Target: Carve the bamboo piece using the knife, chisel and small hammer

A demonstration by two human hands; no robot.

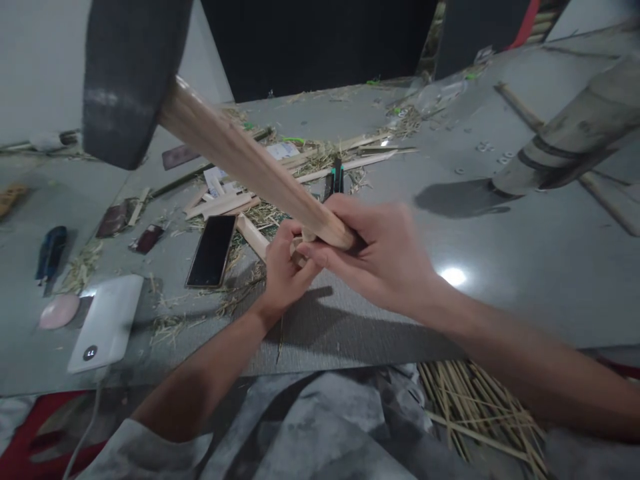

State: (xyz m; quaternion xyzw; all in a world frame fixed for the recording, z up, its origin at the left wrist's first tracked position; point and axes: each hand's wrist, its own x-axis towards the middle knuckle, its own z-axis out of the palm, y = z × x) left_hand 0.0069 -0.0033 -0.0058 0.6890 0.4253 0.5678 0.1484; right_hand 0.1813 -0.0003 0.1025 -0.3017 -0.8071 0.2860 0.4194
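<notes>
A hammer with a dark head and a pale wooden handle (250, 157) slants across the view, its head raised at the upper left. My right hand (380, 257) is wrapped round the handle's lower end. Just left of it, my left hand (287, 270) closes round a light wooden piece (299, 252), mostly covered by the fingers. The two hands meet near the table's front part. A pale wooden stick (253, 237) shows beside my left hand, and where it ends is hidden.
A black phone (213, 251), a white power bank (107, 323) with a cable and a blue-handled tool (51, 253) lie left. Wood strips and shavings litter the middle. A thick bamboo pole (570, 133) rises at right. Thin sticks (480, 407) are below the table's front edge.
</notes>
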